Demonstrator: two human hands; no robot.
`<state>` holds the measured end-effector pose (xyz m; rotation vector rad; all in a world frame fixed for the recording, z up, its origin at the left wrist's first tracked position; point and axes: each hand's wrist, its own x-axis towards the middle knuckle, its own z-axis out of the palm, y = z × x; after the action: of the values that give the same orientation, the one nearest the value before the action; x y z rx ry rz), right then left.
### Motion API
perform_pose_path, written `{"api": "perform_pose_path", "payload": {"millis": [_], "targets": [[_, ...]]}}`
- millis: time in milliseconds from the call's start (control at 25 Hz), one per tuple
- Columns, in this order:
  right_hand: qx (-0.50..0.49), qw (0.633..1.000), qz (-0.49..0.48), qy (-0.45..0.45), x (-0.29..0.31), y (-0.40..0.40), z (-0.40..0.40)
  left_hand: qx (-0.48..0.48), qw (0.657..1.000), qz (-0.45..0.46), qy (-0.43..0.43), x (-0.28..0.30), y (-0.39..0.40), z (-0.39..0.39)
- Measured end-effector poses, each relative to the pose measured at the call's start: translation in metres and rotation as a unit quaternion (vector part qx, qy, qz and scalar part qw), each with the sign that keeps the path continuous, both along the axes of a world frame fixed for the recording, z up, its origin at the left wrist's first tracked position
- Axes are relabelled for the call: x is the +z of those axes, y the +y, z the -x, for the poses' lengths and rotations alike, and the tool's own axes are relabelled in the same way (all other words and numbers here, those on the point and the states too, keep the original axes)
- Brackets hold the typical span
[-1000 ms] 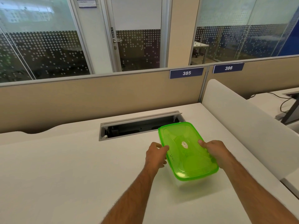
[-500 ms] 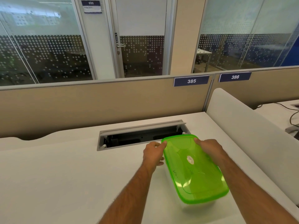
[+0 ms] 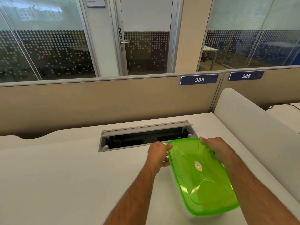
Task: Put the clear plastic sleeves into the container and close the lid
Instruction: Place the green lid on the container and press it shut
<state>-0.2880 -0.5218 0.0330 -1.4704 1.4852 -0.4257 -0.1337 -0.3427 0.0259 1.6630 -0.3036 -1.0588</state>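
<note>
Hands on the far end of the green lid [image 3: 200,174], one at each far corner. Left hand [image 3: 158,155]: fingers curled over the lid's far-left corner, thumb underneath along the left edge, so the hand is clamped on the rim there. Right hand [image 3: 216,147]: fingers bent over the lid's far-right corner and the adjoining right edge, also gripping the rim; the thumb is hidden behind the hand. The two hands are apart, separated by the lid's short far edge.

Both forearms are bare and extend from the lower frame toward the lid, the left passing left of it, the right running along its right side.

The lid sits over the container, whose clear body cannot be made out beneath the green plastic; whether it is fully seated cannot be told. Contents not visible through the lid. A white round sticker [image 3: 198,165] sits near the lid's centre.

The lid is above the white desk [image 3: 65,184]; just beyond its far edge lies the open cable tray [image 3: 146,138].
</note>
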Motion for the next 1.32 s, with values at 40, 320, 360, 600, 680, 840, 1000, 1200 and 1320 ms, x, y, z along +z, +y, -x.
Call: {"api": "perform_pose_path", "payload": {"millis": [40, 320, 360, 600, 680, 840, 1000, 1200, 1320], "targets": [[-0.001, 1.0, -0.001, -0.001, -0.001, 0.0, 0.0, -0.003, 1.0, -0.002, 0.003, 0.0, 0.0, -0.002], [-0.003, 0.999, 0.045, -0.002, -0.012, 0.0, -0.001, 0.02, 1.0, 0.005, -0.018, -0.006, -0.011, -0.01], [-0.006, 0.999, 0.051, -0.002, -0.014, 0.0, -0.001, 0.02, 1.0, 0.007, -0.014, -0.007, -0.013, -0.011], [-0.002, 0.997, 0.077, 0.023, -0.02, -0.002, -0.003, 0.064, 0.997, 0.011, -0.032, -0.016, -0.02, -0.009], [-0.01, 0.996, 0.082, 0.021, -0.021, -0.003, -0.004, 0.074, 0.997, 0.012, -0.03, -0.019, -0.022, -0.008], [-0.007, 0.996, 0.082, 0.026, -0.021, -0.002, -0.003, 0.075, 0.997, 0.011, -0.027, -0.02, -0.021, -0.01], [0.0, 0.994, 0.098, 0.053, -0.018, 0.0, -0.005, 0.07, 0.997, 0.007, -0.036, -0.019, -0.022, -0.009], [0.032, 0.987, 0.133, 0.089, -0.007, 0.012, -0.003, 0.077, 0.994, 0.011, -0.082, -0.015, -0.008, 0.0], [0.03, 0.977, 0.182, 0.108, 0.0, 0.029, -0.001, 0.085, 0.99, 0.01, -0.114, -0.011, 0.006, 0.014]]}}
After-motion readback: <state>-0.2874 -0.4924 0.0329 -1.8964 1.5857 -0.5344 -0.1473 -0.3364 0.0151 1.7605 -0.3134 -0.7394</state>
